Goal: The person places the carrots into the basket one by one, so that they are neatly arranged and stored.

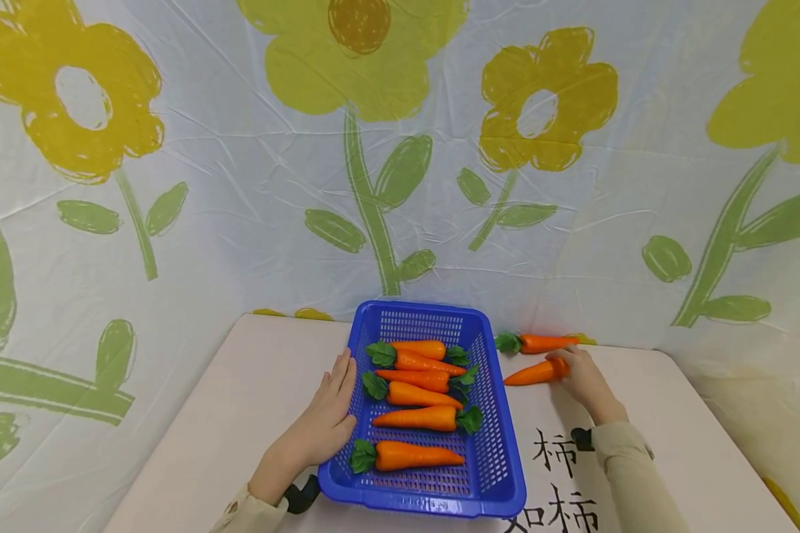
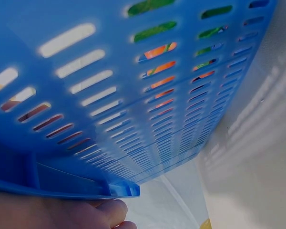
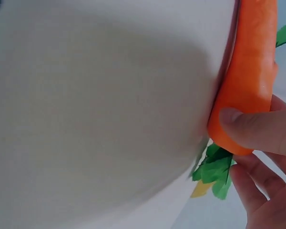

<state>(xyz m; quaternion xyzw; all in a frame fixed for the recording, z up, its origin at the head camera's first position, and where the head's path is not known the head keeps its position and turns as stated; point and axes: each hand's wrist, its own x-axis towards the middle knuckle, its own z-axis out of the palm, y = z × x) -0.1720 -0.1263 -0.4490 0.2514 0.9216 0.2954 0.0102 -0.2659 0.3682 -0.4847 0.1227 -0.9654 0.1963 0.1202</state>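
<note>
In the head view a blue plastic basket (image 1: 421, 507) stands on the table with several carrots (image 1: 418, 454) lying crosswise inside, green leaves at their tops. My left hand (image 1: 323, 418) lies along the basket's left side, fingers straight against the rim; the left wrist view shows its fingertips (image 2: 112, 210) at the rim. To the right of the basket, my right hand (image 1: 583, 377) pinches a carrot (image 1: 536, 373) by its thick top end, tip pointing left. In the right wrist view the thumb (image 3: 252, 126) presses on that carrot's (image 3: 250, 71) top end, with green leaves beyond it.
Another carrot (image 1: 543, 343) lies behind the held one, near the back edge of the table (image 1: 240, 400). Black written characters (image 1: 555, 453) mark the tabletop in front of the right hand. A flower-printed curtain (image 1: 253, 185) hangs behind and around the table.
</note>
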